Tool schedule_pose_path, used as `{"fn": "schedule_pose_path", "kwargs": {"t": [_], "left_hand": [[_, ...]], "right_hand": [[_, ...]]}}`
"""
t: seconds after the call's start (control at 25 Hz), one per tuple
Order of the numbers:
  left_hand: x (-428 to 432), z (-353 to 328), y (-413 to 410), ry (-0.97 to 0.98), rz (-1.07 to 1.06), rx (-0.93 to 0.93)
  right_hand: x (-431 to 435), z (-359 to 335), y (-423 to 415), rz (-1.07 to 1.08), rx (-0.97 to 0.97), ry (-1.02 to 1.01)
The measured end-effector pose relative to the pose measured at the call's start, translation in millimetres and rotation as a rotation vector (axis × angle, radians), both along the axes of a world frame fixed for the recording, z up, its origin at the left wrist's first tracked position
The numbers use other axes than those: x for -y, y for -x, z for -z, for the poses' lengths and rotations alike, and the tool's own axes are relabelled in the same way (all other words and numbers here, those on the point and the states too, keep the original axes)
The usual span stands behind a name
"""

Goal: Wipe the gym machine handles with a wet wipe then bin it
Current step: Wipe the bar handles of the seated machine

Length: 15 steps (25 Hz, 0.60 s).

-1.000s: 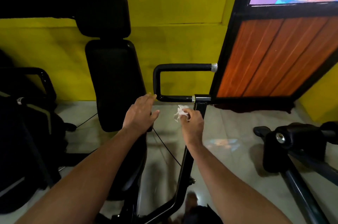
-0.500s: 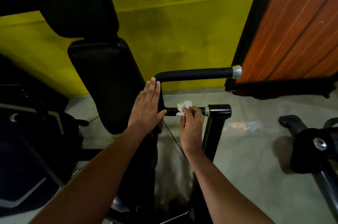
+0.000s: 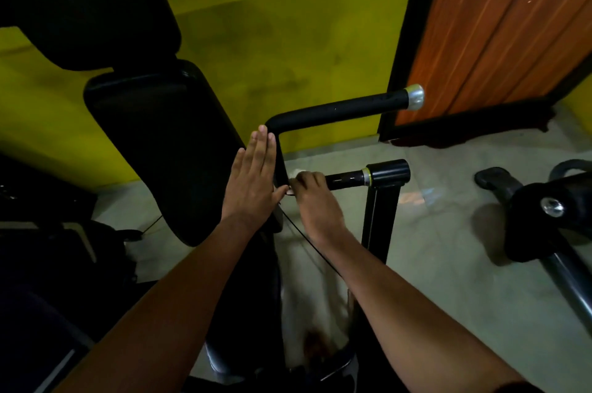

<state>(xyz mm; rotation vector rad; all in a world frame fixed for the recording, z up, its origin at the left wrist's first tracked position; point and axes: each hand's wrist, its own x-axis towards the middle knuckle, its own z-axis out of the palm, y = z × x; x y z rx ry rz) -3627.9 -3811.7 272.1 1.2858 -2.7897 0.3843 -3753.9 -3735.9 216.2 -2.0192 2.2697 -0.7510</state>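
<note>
1. Right grip (image 3: 309, 189) is closed around the wet wipe (image 3: 294, 175) on the handle's lower bar (image 3: 344, 180).
2. Left grip (image 3: 254, 179) is flat, fingers extended, holding nothing, pressed against the handle's upright beside the right grip.
3. Back pad (image 3: 166, 149) stands left of both.

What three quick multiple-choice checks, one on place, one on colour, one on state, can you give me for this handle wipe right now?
1. Where is the wet wipe?
A. on the floor
B. on the handle's lower bar, under the right hand
C. on the seat pad

2. What colour is the cap on the end of the upper bar?
A. silver
B. red
C. yellow

3. How is the left hand?
A. closed in a fist
B. holding the wipe
C. flat and open against the handle's upright section

Answers: 1 B, since white shows at the fingertips of the right hand, which is closed on the lower bar; 2 A, the end cap is shiny silver; 3 C, its fingers are straight and together.
</note>
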Motion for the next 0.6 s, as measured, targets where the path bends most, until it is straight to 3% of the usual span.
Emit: {"fn": "schedule_pose_path", "kwargs": {"t": [0.16, 0.28, 0.4, 0.52, 0.6], "left_hand": [[4.6, 5.5, 0.5, 0.035, 0.037, -0.035], [7.7, 8.4, 1.1, 0.042, 0.043, -0.042], [7.6, 10.0, 1.4, 0.047, 0.042, -0.056], [10.1, 10.9, 1.4, 0.037, 0.070, -0.076], [12.6, 12.2, 0.3, 0.032, 0.084, -0.084]], "right_hand": [[-2.0, 5.3, 26.5, 0.281, 0.088, -0.035], [-8.9, 7.7, 25.3, 0.139, -0.064, -0.006], [-15.3, 8.2, 41.8, 0.415, 0.057, 0.049], [-16.4, 13.3, 38.0, 0.312, 0.015, 0.028], [-17.3, 14.3, 40.3, 0.406, 0.130, 0.112]]}}
